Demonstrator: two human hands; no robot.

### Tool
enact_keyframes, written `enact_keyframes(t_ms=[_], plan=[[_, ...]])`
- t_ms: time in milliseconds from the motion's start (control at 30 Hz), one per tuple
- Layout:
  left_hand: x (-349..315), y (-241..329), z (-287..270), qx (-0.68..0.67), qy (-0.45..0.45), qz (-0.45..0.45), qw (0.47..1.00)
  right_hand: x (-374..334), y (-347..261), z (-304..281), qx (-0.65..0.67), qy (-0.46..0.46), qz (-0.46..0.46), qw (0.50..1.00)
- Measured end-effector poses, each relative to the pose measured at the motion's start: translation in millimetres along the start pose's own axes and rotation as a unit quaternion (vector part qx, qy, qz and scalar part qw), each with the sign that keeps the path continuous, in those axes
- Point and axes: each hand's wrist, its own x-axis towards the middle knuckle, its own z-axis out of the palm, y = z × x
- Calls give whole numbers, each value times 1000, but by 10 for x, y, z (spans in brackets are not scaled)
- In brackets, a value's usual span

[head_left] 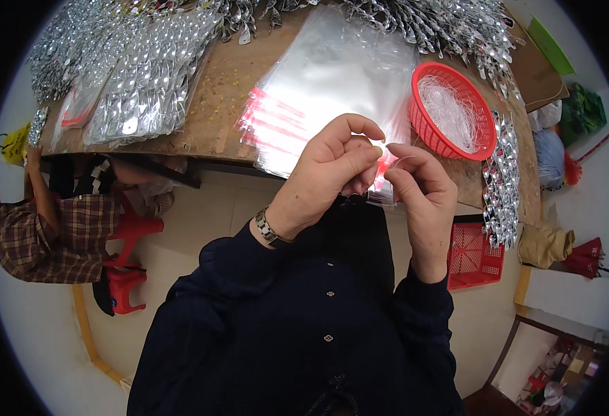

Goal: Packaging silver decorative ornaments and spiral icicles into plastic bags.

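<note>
My left hand (329, 163), with a metal watch (266, 227) on its wrist, is closed with thumb and fingertips drawn together. What it holds, if anything, is too small to make out. Close beside it, my right hand (426, 197) pinches a thin clear strand (403, 159) between thumb and forefinger. Both hands are raised in front of the table edge. Beyond them lies a stack of clear plastic bags (342, 66) with red-and-white printed ends. A round red basket (486, 114) to the right of the bags holds a tangle of clear strands (450, 111).
Silver spangle strings (153, 83) are piled at the table's left, with more along the far edge and others hanging over the right edge (504, 187). A red crate (474, 260) stands below. At far left, a person in a checked shirt (62, 239) sits by red stools (130, 232).
</note>
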Motion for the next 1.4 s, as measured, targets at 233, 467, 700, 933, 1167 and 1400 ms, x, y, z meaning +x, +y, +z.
enact_keyframes(t_ms=[233, 467, 700, 933, 1167, 1400], plan=[[-34, -10, 29, 19, -4, -7, 1000, -39, -10, -2, -9, 9, 18, 1000], [-62, -21, 18, 71, -33, 7, 997, -19, -68, -31, -56, -2, -20, 998], [-55, -30, -13, 108, -20, 7, 994, -14, -61, -16, -31, -13, -5, 999], [-58, -45, -16, 67, 13, 0, 998, -43, 5, 1, -41, -53, -19, 998], [-60, -43, -18, 79, 13, 3, 997, -57, 5, 20, -69, -57, -6, 996], [-76, -35, -15, 88, 11, -3, 996, -65, 24, 17, -92, -59, -12, 994]])
